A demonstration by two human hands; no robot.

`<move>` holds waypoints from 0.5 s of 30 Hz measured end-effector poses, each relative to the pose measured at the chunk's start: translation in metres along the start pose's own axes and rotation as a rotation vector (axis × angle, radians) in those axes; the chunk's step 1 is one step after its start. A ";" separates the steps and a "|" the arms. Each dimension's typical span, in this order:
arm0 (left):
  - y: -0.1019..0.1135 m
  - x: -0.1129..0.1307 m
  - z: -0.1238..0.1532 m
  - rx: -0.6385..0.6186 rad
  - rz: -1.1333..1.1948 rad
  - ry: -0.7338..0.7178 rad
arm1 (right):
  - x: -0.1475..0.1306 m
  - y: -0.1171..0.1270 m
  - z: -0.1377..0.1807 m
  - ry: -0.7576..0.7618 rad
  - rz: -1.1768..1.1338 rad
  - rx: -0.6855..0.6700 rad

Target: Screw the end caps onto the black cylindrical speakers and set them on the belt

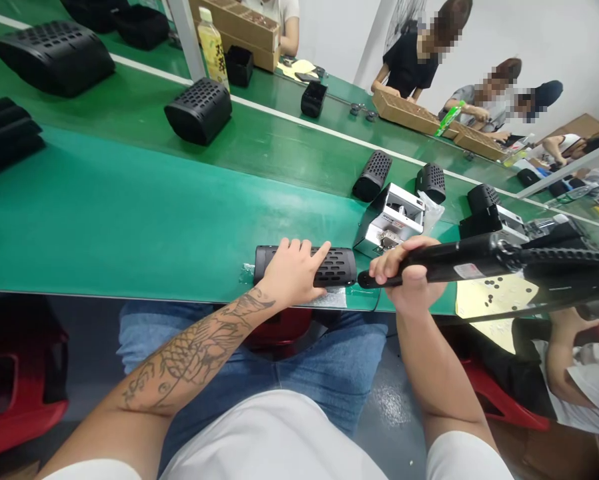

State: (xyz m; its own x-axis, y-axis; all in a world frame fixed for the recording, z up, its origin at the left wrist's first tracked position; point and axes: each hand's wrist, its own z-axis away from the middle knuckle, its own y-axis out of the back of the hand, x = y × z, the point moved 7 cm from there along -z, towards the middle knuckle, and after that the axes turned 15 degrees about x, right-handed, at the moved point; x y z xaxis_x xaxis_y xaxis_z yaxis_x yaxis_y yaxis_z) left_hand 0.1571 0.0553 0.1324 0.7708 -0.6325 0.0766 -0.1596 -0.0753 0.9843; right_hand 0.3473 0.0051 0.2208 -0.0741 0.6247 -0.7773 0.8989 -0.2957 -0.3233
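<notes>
A black perforated housing (338,268) lies on its side near the table's front edge. My left hand (293,272) is closed over it, thumb on the near side, and the fingers hide its middle. My right hand (412,283) grips a black electric screwdriver (462,259) held level, its body reaching to the right into a coiled cord. The screwdriver's tip end points left at the housing's right end, very close to it; whether they touch I cannot tell. Just behind my right hand stands a silver and black screw feeder (392,217).
More black housings (199,110) stand along the green belt (279,143) beyond the green table mat (129,227). A yellow sheet (472,297) with small black discs lies at right. A co-worker's arm (562,347) is at far right; other people sit across. A drink bottle (212,47) stands behind.
</notes>
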 end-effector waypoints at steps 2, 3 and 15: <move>0.000 0.000 0.000 0.010 0.012 0.010 | 0.009 -0.004 0.000 -0.024 0.018 0.015; 0.000 0.000 0.000 0.012 0.018 0.016 | 0.012 -0.005 0.000 -0.035 0.027 0.023; 0.002 0.002 0.000 -0.018 0.050 0.045 | 0.026 -0.005 0.002 -0.125 0.074 -0.031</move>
State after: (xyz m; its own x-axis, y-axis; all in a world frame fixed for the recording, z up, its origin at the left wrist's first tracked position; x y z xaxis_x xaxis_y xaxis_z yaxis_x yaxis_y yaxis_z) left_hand 0.1583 0.0536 0.1343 0.7893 -0.5996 0.1322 -0.1875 -0.0304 0.9818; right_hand 0.3397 0.0217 0.2012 -0.0586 0.5070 -0.8599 0.9166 -0.3139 -0.2475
